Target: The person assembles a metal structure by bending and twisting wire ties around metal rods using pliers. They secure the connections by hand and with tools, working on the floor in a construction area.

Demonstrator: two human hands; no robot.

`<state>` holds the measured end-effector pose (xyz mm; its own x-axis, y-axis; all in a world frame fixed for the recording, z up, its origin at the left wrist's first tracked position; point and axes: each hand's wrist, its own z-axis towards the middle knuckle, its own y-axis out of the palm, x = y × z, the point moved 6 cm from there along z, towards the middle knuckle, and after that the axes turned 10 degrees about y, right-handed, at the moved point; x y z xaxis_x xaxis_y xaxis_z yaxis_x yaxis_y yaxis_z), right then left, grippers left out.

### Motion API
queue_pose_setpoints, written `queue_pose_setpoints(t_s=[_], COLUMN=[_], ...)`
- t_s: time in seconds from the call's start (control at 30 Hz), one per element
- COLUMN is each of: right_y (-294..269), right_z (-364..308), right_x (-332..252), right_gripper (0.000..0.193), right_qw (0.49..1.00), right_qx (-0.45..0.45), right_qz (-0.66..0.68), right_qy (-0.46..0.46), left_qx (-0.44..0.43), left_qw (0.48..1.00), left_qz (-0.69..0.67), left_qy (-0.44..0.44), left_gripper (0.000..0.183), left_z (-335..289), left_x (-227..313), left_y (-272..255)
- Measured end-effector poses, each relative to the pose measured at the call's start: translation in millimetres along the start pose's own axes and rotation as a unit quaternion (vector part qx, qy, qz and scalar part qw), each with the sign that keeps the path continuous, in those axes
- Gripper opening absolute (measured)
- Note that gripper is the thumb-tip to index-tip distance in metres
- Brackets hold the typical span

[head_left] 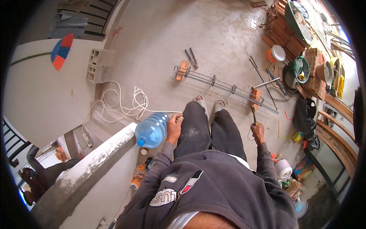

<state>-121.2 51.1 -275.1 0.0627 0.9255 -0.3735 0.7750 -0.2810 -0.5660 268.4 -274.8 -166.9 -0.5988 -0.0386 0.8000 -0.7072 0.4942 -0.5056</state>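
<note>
Stretching across the floor in the head view, the steel frame is propped on two bricks, its long axis slanted from upper left to lower right. A tool, its kind unclear, is gripped by the right hand near the frame's right end. Cutters and a pipe are seen close by. Whether anything is held by the left hand, curled beside the bottle, cannot be told.
</note>
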Motion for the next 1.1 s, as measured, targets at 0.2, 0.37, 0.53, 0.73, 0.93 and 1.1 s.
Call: queue_pose_setpoints(t_s=[0.2, 0.37, 0.53, 0.73, 0.93, 1.1], right_y=[15, 28, 86, 192, 268, 310], right_z=[-36, -73, -116, -155, -133, -60], right_x=[70, 60, 32, -24, -57, -34], right_gripper=[0.012, 0.010, 0.010, 0.007, 0.011, 0.017], right_qw=[0.976, 0.966, 0.941, 0.891, 0.836, 0.789], right_qx=[-0.039, 0.018, 0.041, 0.028, -0.018, -0.011], right_qz=[0.119, 0.105, 0.193, 0.308, 0.386, 0.444], right_qy=[0.178, 0.237, 0.274, 0.332, 0.389, 0.424], left_qx=[0.019, -0.017, -0.100, -0.224, -0.220, -0.217], left_qw=[0.999, 0.998, 0.993, 0.974, 0.972, 0.973], left_qz=[-0.041, -0.057, -0.057, 0.017, 0.064, 0.066], left_qy=[-0.029, -0.032, -0.013, -0.007, -0.050, -0.029], left_gripper=[0.023, 0.024, 0.024, 0.027, 0.028, 0.028], left_z=[52, 115, 200, 280, 323, 330], left_x=[-26, -46, -64, -98, -80, -36], left_y=[-49, -91, -124, -173, -211, -173])
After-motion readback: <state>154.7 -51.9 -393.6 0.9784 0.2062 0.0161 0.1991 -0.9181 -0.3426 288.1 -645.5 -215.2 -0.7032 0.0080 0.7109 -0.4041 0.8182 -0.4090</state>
